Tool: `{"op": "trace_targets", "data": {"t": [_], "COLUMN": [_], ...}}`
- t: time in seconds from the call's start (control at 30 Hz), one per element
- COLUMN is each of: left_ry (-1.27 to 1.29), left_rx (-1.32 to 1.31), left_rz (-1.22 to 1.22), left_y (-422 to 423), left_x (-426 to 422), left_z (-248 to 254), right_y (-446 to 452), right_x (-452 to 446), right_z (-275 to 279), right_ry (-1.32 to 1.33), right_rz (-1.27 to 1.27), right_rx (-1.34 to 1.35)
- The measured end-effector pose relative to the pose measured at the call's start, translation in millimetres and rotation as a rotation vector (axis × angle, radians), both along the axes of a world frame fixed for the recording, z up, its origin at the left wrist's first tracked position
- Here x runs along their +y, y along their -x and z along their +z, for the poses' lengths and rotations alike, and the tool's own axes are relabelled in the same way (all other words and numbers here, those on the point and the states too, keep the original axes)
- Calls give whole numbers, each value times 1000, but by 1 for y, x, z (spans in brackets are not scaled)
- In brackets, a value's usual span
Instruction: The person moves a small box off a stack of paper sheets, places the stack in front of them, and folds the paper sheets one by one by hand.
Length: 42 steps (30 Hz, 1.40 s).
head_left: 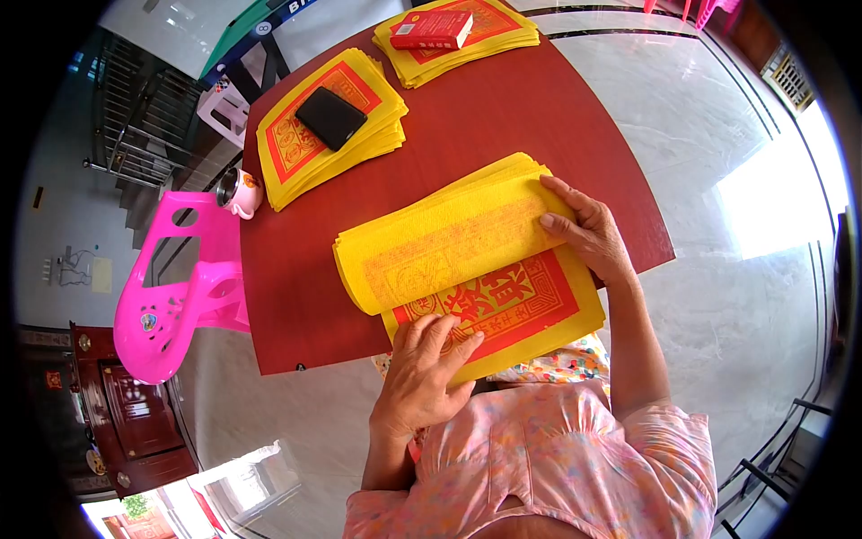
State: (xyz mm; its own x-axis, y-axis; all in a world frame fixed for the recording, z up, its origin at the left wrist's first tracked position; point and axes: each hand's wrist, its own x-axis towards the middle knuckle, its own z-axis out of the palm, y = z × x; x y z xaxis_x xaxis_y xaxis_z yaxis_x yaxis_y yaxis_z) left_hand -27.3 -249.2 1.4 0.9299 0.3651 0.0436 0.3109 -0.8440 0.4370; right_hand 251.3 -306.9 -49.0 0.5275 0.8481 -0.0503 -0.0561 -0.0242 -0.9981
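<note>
A stack of yellow paper sheets [449, 234] lies at the near edge of the red-brown table. Its upper sheets are folded over, with the plain yellow back and faint print showing. Beneath the fold, a red printed panel [512, 305] with yellow characters faces up. My right hand [588, 225] pinches the folded sheets at their right end, thumb on top. My left hand [426, 368] rests on the lower left part of the printed sheet, fingers apart.
On the table [485, 117] are two more yellow paper stacks, one under a black phone [331, 118], the other under a red book [431, 30]. A pink cup [241, 192] stands at the left edge, near a pink chair [171, 296].
</note>
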Motion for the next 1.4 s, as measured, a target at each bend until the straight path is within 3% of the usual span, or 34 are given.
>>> {"op": "trace_targets", "data": {"t": [0.73, 1.4], "left_ry": [50, 221], "left_rx": [-96, -579], "left_rz": [-37, 211], "left_y": [7, 44], "left_x": [11, 34], "left_z": [3, 2], "right_y": [1, -2], "right_x": [-1, -5], "right_z": [6, 8], "right_ry": [31, -1], "right_rz": [18, 81], "right_rx": [7, 26]}}
